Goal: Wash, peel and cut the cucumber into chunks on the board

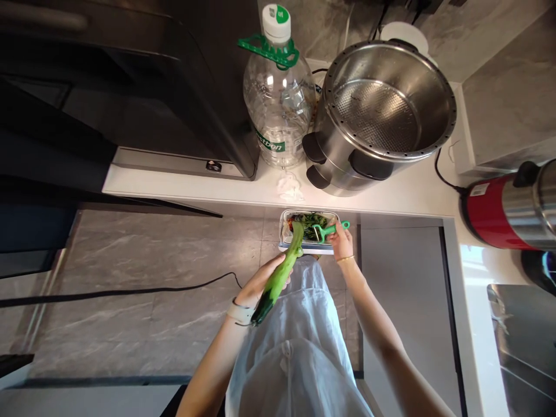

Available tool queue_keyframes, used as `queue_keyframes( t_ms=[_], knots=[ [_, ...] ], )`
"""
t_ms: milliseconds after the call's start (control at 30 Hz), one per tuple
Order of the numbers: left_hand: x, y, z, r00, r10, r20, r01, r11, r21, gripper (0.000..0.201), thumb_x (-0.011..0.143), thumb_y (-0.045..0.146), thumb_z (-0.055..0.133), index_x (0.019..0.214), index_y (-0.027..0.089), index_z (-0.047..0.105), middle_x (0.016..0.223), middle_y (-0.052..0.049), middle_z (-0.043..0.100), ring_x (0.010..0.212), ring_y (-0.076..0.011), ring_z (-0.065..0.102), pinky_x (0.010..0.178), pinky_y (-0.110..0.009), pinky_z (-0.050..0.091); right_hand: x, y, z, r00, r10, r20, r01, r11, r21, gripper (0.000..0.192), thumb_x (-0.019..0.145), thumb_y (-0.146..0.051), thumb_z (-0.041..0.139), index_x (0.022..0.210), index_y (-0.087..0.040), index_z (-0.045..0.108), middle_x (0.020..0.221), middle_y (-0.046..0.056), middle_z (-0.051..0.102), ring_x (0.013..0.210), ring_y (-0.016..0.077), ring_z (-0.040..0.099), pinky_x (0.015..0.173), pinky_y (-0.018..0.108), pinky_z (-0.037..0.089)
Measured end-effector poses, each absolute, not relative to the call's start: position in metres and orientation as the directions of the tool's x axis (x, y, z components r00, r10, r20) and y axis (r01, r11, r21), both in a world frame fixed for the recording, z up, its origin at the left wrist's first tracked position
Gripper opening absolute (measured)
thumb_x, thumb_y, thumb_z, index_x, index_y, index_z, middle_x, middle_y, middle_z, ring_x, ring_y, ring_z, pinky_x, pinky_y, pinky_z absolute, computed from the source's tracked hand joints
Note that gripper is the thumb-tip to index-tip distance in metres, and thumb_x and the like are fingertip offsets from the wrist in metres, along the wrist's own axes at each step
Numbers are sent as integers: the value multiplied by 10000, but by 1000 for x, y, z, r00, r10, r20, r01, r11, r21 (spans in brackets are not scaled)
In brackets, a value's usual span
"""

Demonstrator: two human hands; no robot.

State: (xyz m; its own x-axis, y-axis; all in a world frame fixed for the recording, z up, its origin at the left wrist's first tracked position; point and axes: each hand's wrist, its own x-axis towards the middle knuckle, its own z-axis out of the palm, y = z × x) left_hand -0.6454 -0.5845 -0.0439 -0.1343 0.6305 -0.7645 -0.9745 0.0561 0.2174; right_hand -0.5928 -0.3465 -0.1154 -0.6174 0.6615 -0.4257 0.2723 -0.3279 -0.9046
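Observation:
My left hand (pixel 260 282) is wrapped round a long, partly peeled cucumber (pixel 282 276). Most of its length is pale green; dark skin remains at the end near my wrist. Its far tip points up over a small bin (pixel 284 244) with dark green scraps (pixel 313 221) inside. In my right hand (pixel 343 240) is a green peeler (pixel 324 231), its blade just right of the cucumber and apart from it. The bin stands below the counter edge, in front of my body. Some fingers of my left hand are hidden behind the cucumber.
On the counter (pixel 182 186) stand a large clear plastic bottle (pixel 280 104) and a steel pot (pixel 377 110), with a crumpled white tissue (pixel 289 186) before them. A red and steel appliance (pixel 499 208) is at the right. A black cable (pixel 130 294) crosses the floor at left.

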Motion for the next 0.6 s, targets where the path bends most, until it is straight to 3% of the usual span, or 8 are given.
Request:
queue_keyframes(
  t_ms=[67, 133, 167, 233, 300, 400, 533, 600],
  knots=[
    [-646, -581, -50, -128, 608, -783, -981, 41, 192, 336, 834, 450, 607, 956, 137, 607, 724, -21, 579, 545, -98, 505, 469, -210, 332, -582, -367, -94, -730, 394, -558, 245, -612, -752, 432, 740, -661, 598, 778, -231, 609, 891, 35, 699, 580, 136, 594, 521, 278, 484],
    [-646, -579, -53, -101, 621, -777, -988, 32, 154, 333, 829, 449, 616, 936, 134, 599, 697, -11, 566, 529, -95, 492, 466, -209, 329, -571, -384, -77, -813, 128, -568, 317, -721, -617, 440, 724, -663, 626, 765, -225, 610, 1025, 54, 697, 627, 149, 640, 557, 303, 517],
    [-646, -578, -52, -91, 636, -767, -989, 30, 142, 330, 828, 447, 619, 924, 132, 596, 692, -10, 562, 538, -98, 495, 472, -209, 334, -567, -390, -71, -834, 35, -550, 354, -731, -584, 430, 719, -644, 650, 760, -218, 617, 1085, 65, 685, 684, 165, 664, 601, 320, 534],
    [-647, -579, -48, -88, 667, -740, -989, 27, 143, 327, 836, 442, 613, 923, 127, 594, 714, -20, 570, 575, -104, 504, 493, -205, 344, -563, -397, -68, -857, -36, -513, 379, -719, -582, 395, 714, -591, 693, 749, -203, 635, 1155, 85, 663, 833, 203, 684, 718, 353, 547],
    [-648, -581, -42, -103, 692, -715, -986, 25, 167, 333, 847, 441, 599, 958, 127, 598, 752, -32, 581, 604, -108, 504, 506, -201, 348, -563, -395, -75, -867, 18, -497, 341, -707, -620, 360, 720, -553, 710, 741, -199, 646, 1168, 93, 658, 954, 221, 666, 820, 368, 531],
    [-650, -585, -35, -122, 718, -685, -976, 37, 212, 336, 856, 448, 580, 987, 140, 608, 786, -44, 586, 599, -104, 480, 508, -207, 347, -571, -379, -103, -840, 181, -512, 261, -692, -673, 362, 706, -556, 723, 718, -206, 632, 1096, 90, 683, 1008, 219, 645, 841, 358, 526],
    [-651, -594, -37, -58, 714, -698, -969, 128, 211, 390, 910, 472, 464, 831, 131, 636, 718, -38, 565, 520, -87, 423, 457, -218, 299, -585, -350, -152, -689, 426, -587, 240, -630, -739, 408, 634, -573, 758, 697, -211, 581, 810, 23, 689, 854, 165, 653, 710, 281, 531],
    [-647, -599, -40, -44, 686, -726, -962, 167, 216, 494, 940, 498, 372, 748, 123, 630, 653, -27, 533, 502, -96, 435, 458, -226, 328, -589, -337, -169, -624, 464, -629, 300, -600, -741, 422, 616, -569, 760, 715, -204, 574, 728, -17, 658, 720, 122, 624, 633, 236, 505]
  ],
)
